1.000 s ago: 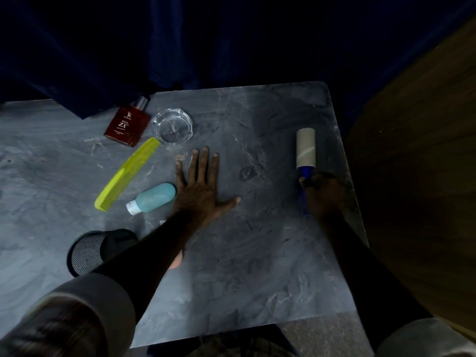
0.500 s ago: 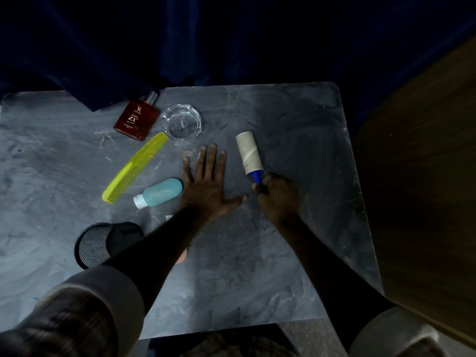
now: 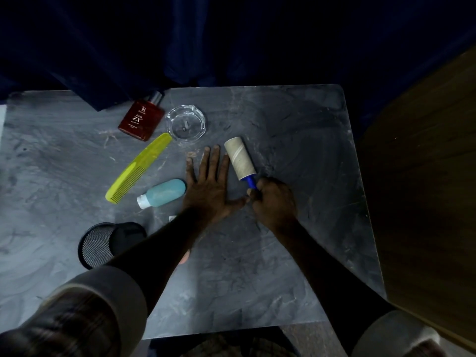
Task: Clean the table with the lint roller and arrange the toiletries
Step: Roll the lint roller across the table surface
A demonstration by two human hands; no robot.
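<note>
The right hand [image 3: 274, 202] grips the blue handle of the lint roller [image 3: 240, 158], whose roll lies on the grey counter [image 3: 296, 140] just beside the fingers of the left hand [image 3: 207, 188], pressed flat and empty. A comb [image 3: 139, 175], blue bottle [image 3: 164, 193] and red bottle [image 3: 141, 119] lie left.

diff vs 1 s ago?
The right hand, gripping the lint roller, swept it leftward across the table from near the right edge to right beside the left hand. The left hand stayed flat; comb, bottles and glass dish unmoved.
</note>
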